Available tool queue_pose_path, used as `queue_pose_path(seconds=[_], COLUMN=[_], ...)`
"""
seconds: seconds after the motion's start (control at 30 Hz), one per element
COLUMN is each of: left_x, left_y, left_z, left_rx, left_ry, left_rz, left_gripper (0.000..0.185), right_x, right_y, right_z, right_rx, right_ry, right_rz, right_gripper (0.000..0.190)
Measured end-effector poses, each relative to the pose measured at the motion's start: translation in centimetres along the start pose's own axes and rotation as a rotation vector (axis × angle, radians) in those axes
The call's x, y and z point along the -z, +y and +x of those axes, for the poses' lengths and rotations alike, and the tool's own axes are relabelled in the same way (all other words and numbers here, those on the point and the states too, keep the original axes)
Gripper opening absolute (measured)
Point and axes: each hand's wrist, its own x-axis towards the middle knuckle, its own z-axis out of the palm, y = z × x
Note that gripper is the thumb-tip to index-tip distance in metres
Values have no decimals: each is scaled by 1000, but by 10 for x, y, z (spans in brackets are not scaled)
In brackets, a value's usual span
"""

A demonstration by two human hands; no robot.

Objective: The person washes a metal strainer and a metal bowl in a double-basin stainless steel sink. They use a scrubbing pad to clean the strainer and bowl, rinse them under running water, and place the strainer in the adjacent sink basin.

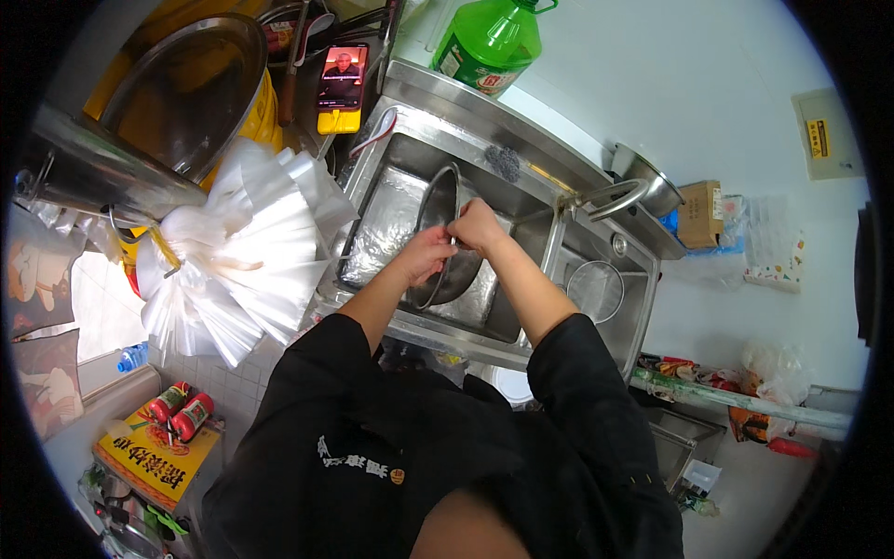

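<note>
Both hands are at the rim of a round stainless steel bowl or basin (pixel 438 199), tipped nearly on edge over the large compartment of a steel sink (pixel 387 209). My left hand (pixel 426 256) grips the rim on the near side, thumb and fingers around the edge. Close beside it, my right hand (pixel 478 227) is closed at the same rim; its fingertips are partly hidden, so a small item in them cannot be ruled out. The compartment's floor looks wet. A grey steel-wool scourer (pixel 503 163) lies on the sink's back ledge.
A faucet (pixel 618 199) stands by the smaller compartment, which holds a round mesh strainer (pixel 595 290). A white spoon (pixel 377 131) lies at the back-left corner. A green jug (pixel 489 45) stands behind. Plastic bags (pixel 237 258) hang left, near a phone (pixel 343 77).
</note>
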Motion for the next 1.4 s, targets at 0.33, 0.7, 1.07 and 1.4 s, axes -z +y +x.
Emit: queue_pose_path(seconds=[0.33, 0.7, 1.07, 1.4], left_x=[-2, 11, -2, -26], left_y=[3, -9, 65, 96], left_z=[6, 30, -29, -67], left_rx=[-22, -351, -510, -593], left_ry=[78, 316, 776, 895], left_rz=[118, 790, 1157, 1187], left_gripper=[24, 30, 27, 36], right_x=[-3, -9, 72, 141], right_y=[-22, -38, 44, 56], right_z=[-11, -20, -60, -167], right_rx=[15, -68, -95, 164], right_ry=[21, 242, 327, 558], right_rz=[-268, -370, -228, -324], right_gripper=[47, 52, 30, 15])
